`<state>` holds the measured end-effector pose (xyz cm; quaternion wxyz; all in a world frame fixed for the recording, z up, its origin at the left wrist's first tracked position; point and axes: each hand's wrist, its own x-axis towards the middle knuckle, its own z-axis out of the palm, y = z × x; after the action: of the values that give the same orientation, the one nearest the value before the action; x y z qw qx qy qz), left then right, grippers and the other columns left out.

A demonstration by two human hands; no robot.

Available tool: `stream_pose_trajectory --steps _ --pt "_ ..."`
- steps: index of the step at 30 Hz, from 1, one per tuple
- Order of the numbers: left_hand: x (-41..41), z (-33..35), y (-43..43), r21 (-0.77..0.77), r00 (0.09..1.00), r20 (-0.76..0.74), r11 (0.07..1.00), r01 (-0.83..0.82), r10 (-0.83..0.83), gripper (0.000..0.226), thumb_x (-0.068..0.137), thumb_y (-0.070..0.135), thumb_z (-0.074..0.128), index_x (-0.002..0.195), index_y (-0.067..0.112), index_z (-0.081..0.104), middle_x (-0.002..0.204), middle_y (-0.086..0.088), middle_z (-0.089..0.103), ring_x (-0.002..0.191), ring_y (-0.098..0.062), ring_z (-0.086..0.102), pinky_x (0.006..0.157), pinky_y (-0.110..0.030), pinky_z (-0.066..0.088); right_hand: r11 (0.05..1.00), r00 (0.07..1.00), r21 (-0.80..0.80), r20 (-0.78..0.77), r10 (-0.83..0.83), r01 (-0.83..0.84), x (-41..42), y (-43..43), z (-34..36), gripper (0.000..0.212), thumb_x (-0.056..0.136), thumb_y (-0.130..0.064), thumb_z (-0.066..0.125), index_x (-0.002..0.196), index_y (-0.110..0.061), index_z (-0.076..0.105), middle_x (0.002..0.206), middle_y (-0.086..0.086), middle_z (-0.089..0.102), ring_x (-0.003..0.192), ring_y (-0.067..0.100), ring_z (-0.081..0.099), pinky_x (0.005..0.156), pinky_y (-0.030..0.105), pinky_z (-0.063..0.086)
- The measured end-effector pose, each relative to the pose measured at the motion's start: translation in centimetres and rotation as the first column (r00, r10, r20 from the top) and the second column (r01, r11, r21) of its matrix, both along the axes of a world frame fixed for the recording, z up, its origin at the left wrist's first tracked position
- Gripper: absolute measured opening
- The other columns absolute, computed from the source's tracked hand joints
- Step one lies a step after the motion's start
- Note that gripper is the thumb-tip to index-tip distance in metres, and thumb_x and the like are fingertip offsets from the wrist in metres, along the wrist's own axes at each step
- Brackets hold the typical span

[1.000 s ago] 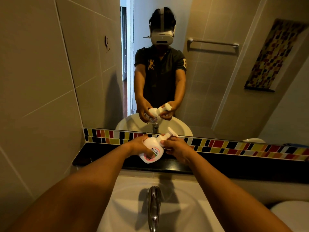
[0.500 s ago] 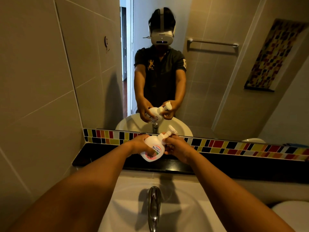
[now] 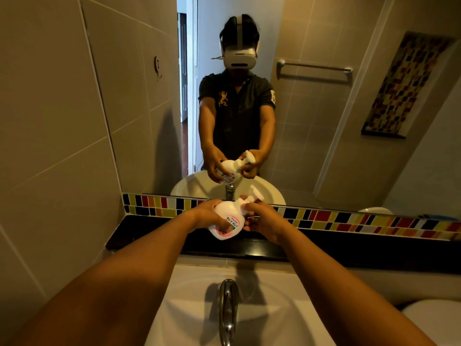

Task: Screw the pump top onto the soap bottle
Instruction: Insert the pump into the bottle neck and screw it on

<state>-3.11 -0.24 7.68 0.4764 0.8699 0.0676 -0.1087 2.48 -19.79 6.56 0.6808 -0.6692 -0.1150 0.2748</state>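
A white soap bottle (image 3: pixel 228 219) with a pink and green label is held tilted above the black ledge, its neck pointing up and to the right. My left hand (image 3: pixel 208 213) wraps its body from the left. My right hand (image 3: pixel 259 218) grips the collar of the white pump top (image 3: pixel 252 197), which sits on the bottle's neck with its nozzle pointing up right. The mirror repeats both hands and the bottle.
A black ledge (image 3: pixel 154 236) runs under the mirror (image 3: pixel 324 121), edged by a strip of coloured tiles (image 3: pixel 349 219). Below my arms lie the white sink (image 3: pixel 189 308) and a chrome tap (image 3: pixel 228 305). A tiled wall (image 3: pixel 50 146) stands close on the left.
My right hand has turned around the pump collar, and the nozzle has swung a little. The bottle has shifted slightly up and right in my left hand.
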Motion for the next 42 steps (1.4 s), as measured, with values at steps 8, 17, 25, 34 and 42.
stream_pose_trajectory --steps 8,17,25,34,42 --pt "-0.12 -0.04 -0.39 0.016 1.000 -0.006 1.000 0.011 -0.011 0.063 0.067 0.015 0.083 0.121 0.026 0.052 0.115 -0.003 0.063 0.106 -0.023 0.060 0.087 -0.037 0.054 0.993 0.999 -0.120 0.044 -0.015 0.020 -0.13 0.12 0.17 0.055 0.081 -0.052 0.070 0.115 -0.010 0.061 0.085 0.010 0.067 0.069 0.020 0.063 0.062 0.030 0.056" --pt "0.08 0.25 -0.32 0.036 1.000 -0.005 0.999 0.005 -0.004 0.064 0.065 0.018 0.084 0.121 0.026 0.054 0.116 -0.002 0.064 0.107 -0.024 0.061 0.089 -0.040 0.054 0.999 0.999 -0.054 0.039 0.002 0.001 0.19 -0.42 0.10 0.046 0.082 -0.035 0.075 0.118 -0.010 0.061 0.096 0.016 0.071 0.067 0.019 0.066 0.064 0.031 0.058" --pt "-0.05 0.36 -0.28 0.028 1.000 -0.012 1.000 -0.004 0.005 0.060 0.066 0.018 0.084 0.116 0.029 0.053 0.114 -0.001 0.063 0.107 -0.023 0.060 0.087 -0.038 0.053 0.996 0.998 -0.069 0.018 0.057 -0.056 -0.13 -0.19 0.57 0.048 0.084 -0.037 0.070 0.126 -0.019 0.055 0.104 0.017 0.066 0.076 0.022 0.062 0.064 0.031 0.057" --pt "0.00 0.51 -0.29 0.062 1.000 -0.006 0.998 0.014 -0.013 0.067 0.066 0.020 0.084 0.125 0.023 0.053 0.120 -0.006 0.063 0.111 -0.026 0.060 0.094 -0.045 0.054 0.994 0.998 -0.109 0.059 0.006 0.000 0.02 -0.15 0.56 0.052 0.081 -0.047 0.074 0.113 -0.008 0.063 0.079 0.012 0.069 0.060 0.017 0.062 0.060 0.031 0.056" --pt "0.03 0.78 -0.13 0.035 1.000 -0.014 0.999 0.005 -0.005 0.063 0.067 0.018 0.084 0.120 0.027 0.051 0.118 -0.003 0.061 0.109 -0.025 0.059 0.085 -0.037 0.054 0.997 0.999 -0.065 -0.001 0.048 -0.048 0.11 -0.58 0.96 0.037 0.086 -0.025 0.070 0.119 -0.013 0.059 0.099 0.016 0.069 0.070 0.019 0.062 0.065 0.032 0.056"
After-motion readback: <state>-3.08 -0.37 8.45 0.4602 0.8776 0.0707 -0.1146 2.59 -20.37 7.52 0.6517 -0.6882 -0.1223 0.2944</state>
